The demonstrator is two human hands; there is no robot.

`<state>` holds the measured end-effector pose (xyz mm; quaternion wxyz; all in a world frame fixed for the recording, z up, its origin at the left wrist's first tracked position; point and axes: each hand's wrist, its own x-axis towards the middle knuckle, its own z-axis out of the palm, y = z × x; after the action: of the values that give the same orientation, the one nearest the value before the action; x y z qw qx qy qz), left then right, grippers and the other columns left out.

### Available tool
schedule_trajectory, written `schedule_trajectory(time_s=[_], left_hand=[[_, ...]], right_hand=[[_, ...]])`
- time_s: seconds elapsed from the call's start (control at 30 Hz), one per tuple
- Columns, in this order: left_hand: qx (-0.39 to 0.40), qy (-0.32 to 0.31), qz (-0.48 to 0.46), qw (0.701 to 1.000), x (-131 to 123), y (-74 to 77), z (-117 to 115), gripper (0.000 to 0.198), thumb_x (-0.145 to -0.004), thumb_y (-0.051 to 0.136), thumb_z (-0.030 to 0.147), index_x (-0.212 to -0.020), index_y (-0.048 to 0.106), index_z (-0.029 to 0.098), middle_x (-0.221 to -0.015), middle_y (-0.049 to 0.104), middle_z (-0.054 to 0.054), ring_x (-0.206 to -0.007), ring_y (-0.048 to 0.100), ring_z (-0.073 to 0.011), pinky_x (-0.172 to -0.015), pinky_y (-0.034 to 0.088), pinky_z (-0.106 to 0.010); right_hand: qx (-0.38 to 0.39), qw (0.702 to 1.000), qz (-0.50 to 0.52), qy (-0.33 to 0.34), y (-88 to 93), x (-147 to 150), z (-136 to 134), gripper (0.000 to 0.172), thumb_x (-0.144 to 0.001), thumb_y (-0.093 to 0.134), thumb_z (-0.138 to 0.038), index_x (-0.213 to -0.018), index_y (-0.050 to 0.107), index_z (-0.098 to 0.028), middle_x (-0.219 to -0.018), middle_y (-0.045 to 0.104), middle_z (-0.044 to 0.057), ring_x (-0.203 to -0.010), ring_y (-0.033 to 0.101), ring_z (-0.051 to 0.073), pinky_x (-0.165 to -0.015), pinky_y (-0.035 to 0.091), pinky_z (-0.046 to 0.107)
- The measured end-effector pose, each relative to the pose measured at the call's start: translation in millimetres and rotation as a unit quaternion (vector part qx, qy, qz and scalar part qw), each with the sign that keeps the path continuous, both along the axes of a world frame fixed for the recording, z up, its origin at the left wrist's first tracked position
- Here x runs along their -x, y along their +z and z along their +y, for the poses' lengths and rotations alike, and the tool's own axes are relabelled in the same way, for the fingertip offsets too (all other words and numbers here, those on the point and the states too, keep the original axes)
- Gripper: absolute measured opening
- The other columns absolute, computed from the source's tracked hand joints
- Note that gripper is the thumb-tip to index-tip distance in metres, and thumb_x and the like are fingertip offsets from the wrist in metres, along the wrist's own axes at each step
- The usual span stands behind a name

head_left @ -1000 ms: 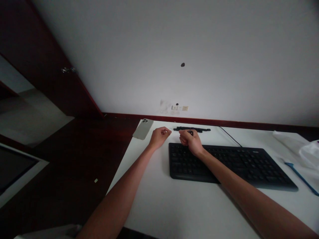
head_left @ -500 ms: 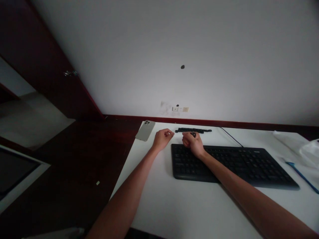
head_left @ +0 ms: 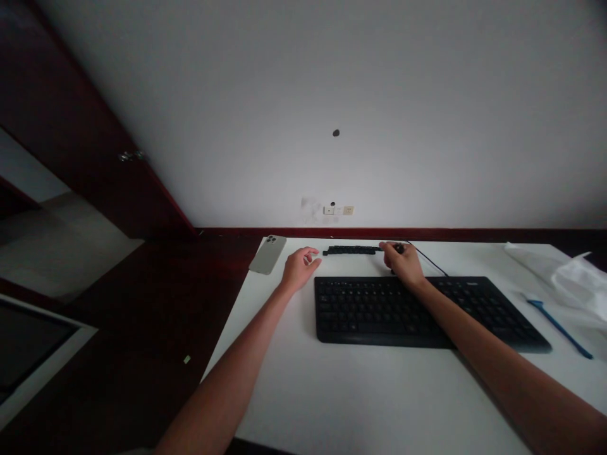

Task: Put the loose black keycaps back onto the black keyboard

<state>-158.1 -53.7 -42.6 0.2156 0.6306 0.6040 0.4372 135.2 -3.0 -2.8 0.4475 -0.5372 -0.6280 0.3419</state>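
A black keyboard [head_left: 427, 309] lies on the white table [head_left: 360, 398]. Behind it runs a thin row of small black pieces [head_left: 351, 250]. My right hand [head_left: 402, 262] reaches over the keyboard's far edge to the right end of that row, fingers pinched round a small dark piece. My left hand [head_left: 298, 266] rests on the table left of the keyboard, fingers loosely curled, thumb and forefinger nearly touching, with nothing visible in them.
A pale phone [head_left: 267, 254] lies face down at the table's far left corner. The keyboard's black cable [head_left: 427, 260] runs back toward the wall. White plastic wrapping [head_left: 564, 278] and a blue tool [head_left: 559, 319] lie at the right. Dark floor and a dark door are at the left.
My right hand has moved right along the row of black pieces, from the keyboard's left end to the row's right end. My left hand stayed about where it was.
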Motion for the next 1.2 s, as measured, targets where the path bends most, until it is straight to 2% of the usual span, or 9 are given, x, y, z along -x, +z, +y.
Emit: schedule_trajectory(time_s=[0.17,0.23,0.33,0.47,0.53,0.6,0.73,0.9,1.2], left_hand=[[0.007,0.002,0.081,0.997,-3.6,9.1,20.0,0.044,-0.078,0.080,0.035,-0.120,0.074,0.023,-0.094,0.069,-0.003,-0.070,0.056,-0.0157,-0.071,0.043,-0.029],[0.014,-0.013,0.110,0.994,-5.3,12.5,29.3,0.040,-0.077,0.082,0.033,-0.115,0.077,0.023,-0.095,0.069,-0.004,-0.072,0.057,-0.0167,-0.070,0.042,-0.029],[0.030,-0.018,0.122,0.992,-6.6,16.4,35.4,0.021,-0.080,0.079,0.030,-0.099,0.079,0.023,-0.092,0.071,-0.003,-0.072,0.058,-0.0164,-0.070,0.042,-0.029],[0.044,-0.002,0.066,0.997,-12.9,28.9,11.8,0.019,-0.082,0.077,0.031,-0.098,0.077,0.021,-0.093,0.073,-0.002,-0.069,0.055,-0.0138,-0.070,0.043,-0.028],[0.035,-0.043,0.038,0.998,-21.3,38.6,-13.1,0.019,-0.083,0.076,0.030,-0.099,0.076,0.021,-0.097,0.072,-0.002,-0.070,0.054,-0.0129,-0.070,0.044,-0.027],[0.025,-0.093,0.052,0.994,-32.0,46.9,-38.9,0.016,-0.085,0.075,0.031,-0.099,0.077,0.022,-0.100,0.072,-0.002,-0.073,0.054,-0.0132,-0.071,0.044,-0.027],[0.040,-0.105,0.093,0.989,-48.6,50.3,-69.0,0.013,-0.083,0.079,0.028,-0.095,0.079,0.024,-0.091,0.068,-0.001,-0.074,0.055,-0.0138,-0.069,0.043,-0.027],[0.045,-0.097,0.115,0.988,-52.2,45.2,-68.2,0.013,-0.085,0.080,0.028,-0.097,0.080,0.025,-0.093,0.070,-0.001,-0.080,0.061,-0.0153,-0.076,0.047,-0.029],[0.070,-0.111,0.154,0.979,-50.5,51.9,-67.0,0.013,-0.085,0.081,0.029,-0.098,0.081,0.026,-0.089,0.069,0.000,-0.080,0.061,-0.0161,-0.078,0.047,-0.030]], right_hand=[[-0.026,0.999,-0.012,0.046,-3.5,5.8,1.3,0.047,-0.087,0.060,-0.050,-0.052,0.043,-0.022,-0.049,0.042,-0.002,-0.050,0.037,0.013,-0.054,0.031,0.031],[-0.025,0.999,-0.007,0.041,-3.6,5.1,1.9,0.047,-0.088,0.059,-0.049,-0.053,0.043,-0.023,-0.049,0.042,-0.003,-0.050,0.038,0.013,-0.055,0.031,0.031],[-0.023,0.999,0.004,0.039,-5.8,3.3,4.4,0.047,-0.088,0.058,-0.048,-0.053,0.040,-0.023,-0.049,0.041,-0.003,-0.051,0.038,0.013,-0.056,0.031,0.032],[-0.032,0.999,0.015,0.032,-9.9,3.4,7.0,0.047,-0.088,0.058,-0.047,-0.053,0.038,-0.023,-0.050,0.040,-0.003,-0.052,0.037,0.013,-0.057,0.029,0.032],[-0.034,0.999,0.012,0.031,-10.5,3.9,7.1,0.046,-0.088,0.058,-0.046,-0.053,0.039,-0.023,-0.050,0.041,-0.003,-0.053,0.038,0.014,-0.057,0.029,0.033],[-0.033,0.999,0.010,0.031,-10.2,4.1,6.9,0.046,-0.088,0.059,-0.046,-0.054,0.039,-0.023,-0.051,0.041,-0.003,-0.053,0.038,0.014,-0.057,0.029,0.032],[-0.029,0.999,0.017,0.029,-10.0,3.5,7.1,0.046,-0.088,0.059,-0.045,-0.054,0.038,-0.023,-0.051,0.040,-0.002,-0.053,0.037,0.014,-0.056,0.028,0.033],[-0.033,0.999,0.019,0.027,-12.0,3.2,8.9,0.045,-0.087,0.060,-0.043,-0.053,0.038,-0.023,-0.051,0.041,-0.002,-0.053,0.038,0.014,-0.057,0.028,0.032],[-0.031,0.999,0.024,0.022,-9.0,4.6,7.7,0.043,-0.086,0.060,-0.043,-0.053,0.039,-0.023,-0.051,0.040,-0.003,-0.053,0.037,0.013,-0.056,0.029,0.032]])
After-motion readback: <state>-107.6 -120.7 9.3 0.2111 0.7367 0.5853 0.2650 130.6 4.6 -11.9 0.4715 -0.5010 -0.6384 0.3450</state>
